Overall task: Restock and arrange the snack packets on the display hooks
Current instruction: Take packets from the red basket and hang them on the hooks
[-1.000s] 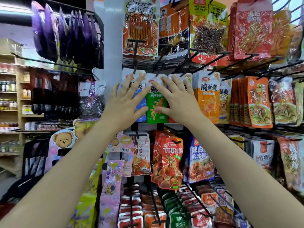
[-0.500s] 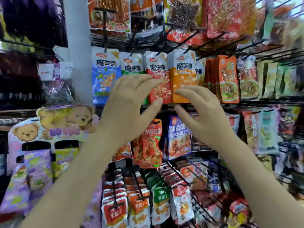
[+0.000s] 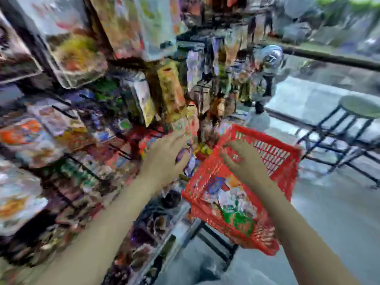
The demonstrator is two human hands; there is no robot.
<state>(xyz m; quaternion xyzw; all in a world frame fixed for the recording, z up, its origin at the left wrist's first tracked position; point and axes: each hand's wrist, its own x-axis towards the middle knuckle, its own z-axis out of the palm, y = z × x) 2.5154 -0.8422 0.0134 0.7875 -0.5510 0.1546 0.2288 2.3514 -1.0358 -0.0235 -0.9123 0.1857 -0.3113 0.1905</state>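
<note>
Looks like the restock-grab step: both hands, left hand [image 3: 164, 159] and right hand [image 3: 244, 161], hover loosely spread over the red basket [image 3: 285, 155], holding nothing I can make out, so next up is picking a packet [image 3: 232, 198] from inside it.

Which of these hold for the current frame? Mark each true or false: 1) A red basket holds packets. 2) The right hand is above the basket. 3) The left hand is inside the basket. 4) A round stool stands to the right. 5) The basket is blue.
1) True: the red basket holds loose packets.
2) True: the right hand is over it.
3) False: the left hand is beside the basket, by the rack.
4) True: the stool.
5) False: it is red.
</note>
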